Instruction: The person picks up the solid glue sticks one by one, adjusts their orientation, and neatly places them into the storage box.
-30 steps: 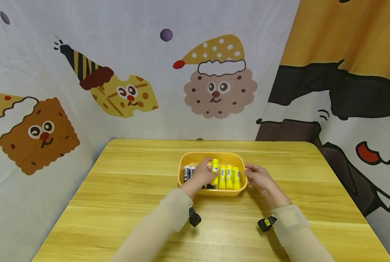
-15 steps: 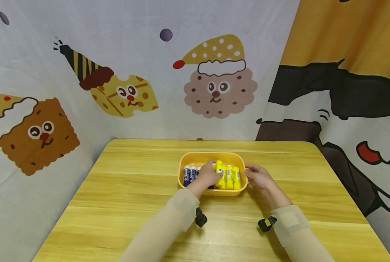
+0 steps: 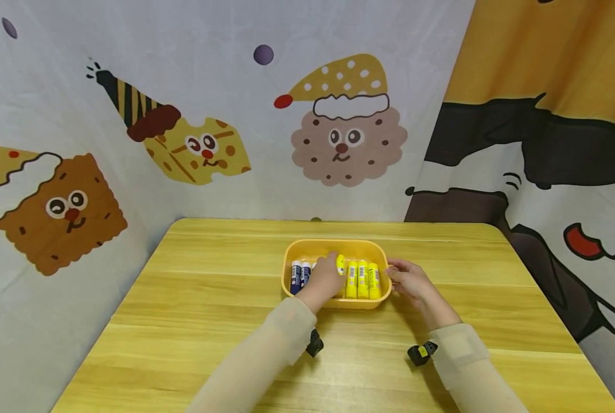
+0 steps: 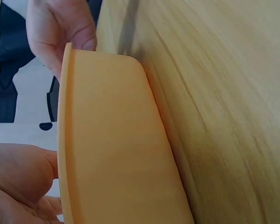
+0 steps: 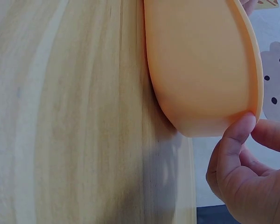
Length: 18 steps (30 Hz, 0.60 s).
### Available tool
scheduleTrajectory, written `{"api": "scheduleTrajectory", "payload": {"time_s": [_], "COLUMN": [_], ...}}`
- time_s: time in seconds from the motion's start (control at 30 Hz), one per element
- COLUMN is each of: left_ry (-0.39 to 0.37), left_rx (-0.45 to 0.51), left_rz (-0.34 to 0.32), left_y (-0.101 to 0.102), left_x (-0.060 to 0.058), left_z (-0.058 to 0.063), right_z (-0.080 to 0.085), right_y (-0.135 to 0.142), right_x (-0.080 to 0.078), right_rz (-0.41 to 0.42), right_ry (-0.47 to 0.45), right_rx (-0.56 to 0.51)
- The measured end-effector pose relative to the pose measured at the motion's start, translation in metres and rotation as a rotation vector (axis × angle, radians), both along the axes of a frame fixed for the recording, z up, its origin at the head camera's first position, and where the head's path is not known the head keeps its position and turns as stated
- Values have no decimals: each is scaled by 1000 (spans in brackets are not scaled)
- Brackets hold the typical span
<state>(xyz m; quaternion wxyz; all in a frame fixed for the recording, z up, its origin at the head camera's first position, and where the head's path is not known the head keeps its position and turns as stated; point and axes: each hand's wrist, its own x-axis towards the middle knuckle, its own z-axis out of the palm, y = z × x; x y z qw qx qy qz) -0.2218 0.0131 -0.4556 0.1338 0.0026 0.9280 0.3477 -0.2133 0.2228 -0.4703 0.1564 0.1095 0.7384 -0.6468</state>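
Note:
A yellow-orange plastic basket (image 3: 307, 245) sits on the wooden table. Inside it, navy glue sticks with white caps (image 3: 295, 278) lie at the left and yellow glue sticks (image 3: 362, 281) at the right. My left hand (image 3: 324, 280) reaches over the near rim and holds a yellow glue stick (image 3: 341, 264) by its side, low in the basket; the hand covers most of it. With thumb and fingers my right hand (image 3: 411, 282) pinches the basket's right rim, as the right wrist view shows. In the left wrist view the basket wall (image 4: 116, 140) hides the glue sticks.
The table (image 3: 209, 258) extends around the basket, its far edge against a white cloth backdrop (image 3: 209, 201) printed with cartoon biscuits. Black wrist cameras (image 3: 418, 354) hang below both cream sleeves, low over the table.
My left hand moved right, then sank deeper into the basket, lowering the yellow glue stick from upright above the others to beside the yellow row. The right hand stayed on the rim.

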Motion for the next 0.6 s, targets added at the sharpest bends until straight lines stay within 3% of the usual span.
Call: {"api": "scheduleTrajectory", "payload": {"time_s": [0.6], "left_ry": [65], "left_rx": [-199], "left_rz": [-79], "left_y": [8], "left_x": [1], "left_z": [3], "right_z": [-1], "right_y": [1], "right_x": [1], "right_rz": [4], "right_ry": [16], "right_rx": [-4]}}
